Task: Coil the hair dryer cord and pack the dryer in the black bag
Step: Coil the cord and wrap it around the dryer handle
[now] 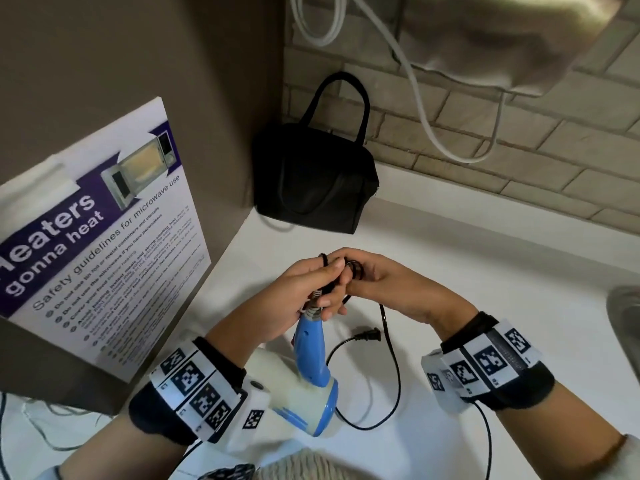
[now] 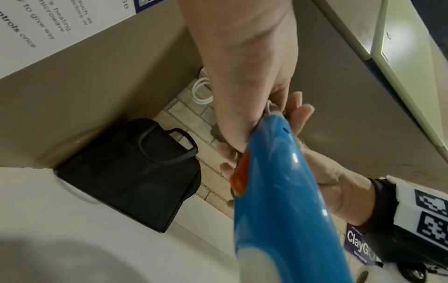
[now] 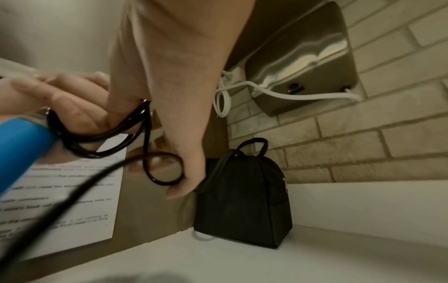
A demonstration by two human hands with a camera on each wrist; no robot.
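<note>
The blue and white hair dryer (image 1: 304,382) hangs nozzle-down over the white counter (image 1: 485,289). My left hand (image 1: 325,292) grips the top end of its blue handle (image 2: 278,181) together with several small loops of the black cord (image 1: 394,375). My right hand (image 1: 358,271) pinches a cord loop (image 3: 162,168) right against the left hand. The rest of the cord trails down onto the counter, where its plug (image 1: 369,336) lies. The black bag (image 1: 311,178) stands upright in the back corner, beyond both hands, handles up.
A brown box with a microwave safety poster (image 1: 104,244) stands at the left. A white cable (image 1: 415,91) hangs on the brick wall under a steel wall unit (image 3: 303,57). A sink edge (image 1: 627,327) shows at the right.
</note>
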